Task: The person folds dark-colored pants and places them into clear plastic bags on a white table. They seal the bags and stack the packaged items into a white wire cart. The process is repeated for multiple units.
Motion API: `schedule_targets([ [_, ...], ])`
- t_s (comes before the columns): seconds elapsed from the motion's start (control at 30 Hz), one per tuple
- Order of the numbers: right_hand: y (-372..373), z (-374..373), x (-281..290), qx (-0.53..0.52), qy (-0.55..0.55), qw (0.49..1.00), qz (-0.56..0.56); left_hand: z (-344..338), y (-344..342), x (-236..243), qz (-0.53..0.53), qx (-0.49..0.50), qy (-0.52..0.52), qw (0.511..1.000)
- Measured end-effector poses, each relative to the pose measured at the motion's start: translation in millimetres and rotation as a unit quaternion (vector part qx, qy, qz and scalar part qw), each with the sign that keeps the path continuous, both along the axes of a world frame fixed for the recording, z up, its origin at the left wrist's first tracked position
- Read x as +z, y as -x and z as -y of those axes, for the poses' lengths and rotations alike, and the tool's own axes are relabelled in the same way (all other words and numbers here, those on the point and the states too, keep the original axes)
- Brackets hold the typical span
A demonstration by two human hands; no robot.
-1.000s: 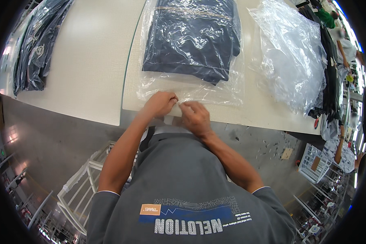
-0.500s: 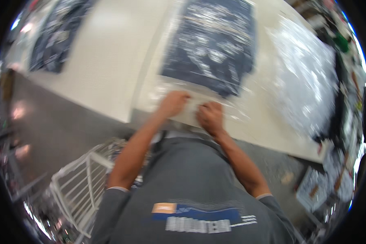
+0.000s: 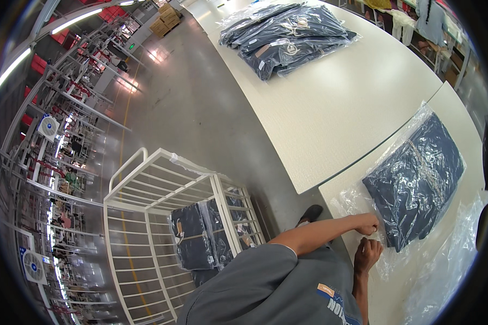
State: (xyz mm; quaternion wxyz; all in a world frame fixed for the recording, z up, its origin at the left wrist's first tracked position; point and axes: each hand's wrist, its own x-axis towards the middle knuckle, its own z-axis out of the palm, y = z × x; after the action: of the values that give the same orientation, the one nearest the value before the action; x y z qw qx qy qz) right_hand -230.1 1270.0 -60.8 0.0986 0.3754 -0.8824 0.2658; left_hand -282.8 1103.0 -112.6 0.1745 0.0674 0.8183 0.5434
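Note:
A folded navy garment (image 3: pixel 415 184) lies flat on the pale table inside a clear plastic bag (image 3: pixel 348 201), whose loose end reaches toward my body. My left hand (image 3: pixel 367 223) is closed with its fingers pinched at that loose end. Close beside it, my right hand (image 3: pixel 367 253) is curled with its knuckles up, also at the bag's near edge. The exact grip of the fingertips is partly hidden by the hands themselves. A heap of clear plastic bags (image 3: pixel 444 276) lies on the table to the right of the garment.
Farther along the pale table (image 3: pixel 331 114) sits a pile of bagged navy garments (image 3: pixel 293 40). A white barred cart (image 3: pixel 152 216) stands on the floor at my left, holding more bagged garments (image 3: pixel 192 238). Beyond the grey floor, racks and wall fans (image 3: pixel 34 266) line the left side.
The view has swung to the left, bringing the cart and the garment pile into sight. Both hands stay closed at the bag's near end, close together.

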Motion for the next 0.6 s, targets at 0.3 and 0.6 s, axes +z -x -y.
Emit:
schedule_targets([
  [0.3,-25.4,-7.6,-0.1,-0.074,0.014,0.995,0.061,-0.4,-24.9,9.7,-0.077,-0.06,0.047,0.994],
  [0.6,-20.5,-23.6,28.5,-0.098,-0.007,0.994,0.053,10.3,-67.6,36.2,-0.22,-0.101,0.163,0.957],
])
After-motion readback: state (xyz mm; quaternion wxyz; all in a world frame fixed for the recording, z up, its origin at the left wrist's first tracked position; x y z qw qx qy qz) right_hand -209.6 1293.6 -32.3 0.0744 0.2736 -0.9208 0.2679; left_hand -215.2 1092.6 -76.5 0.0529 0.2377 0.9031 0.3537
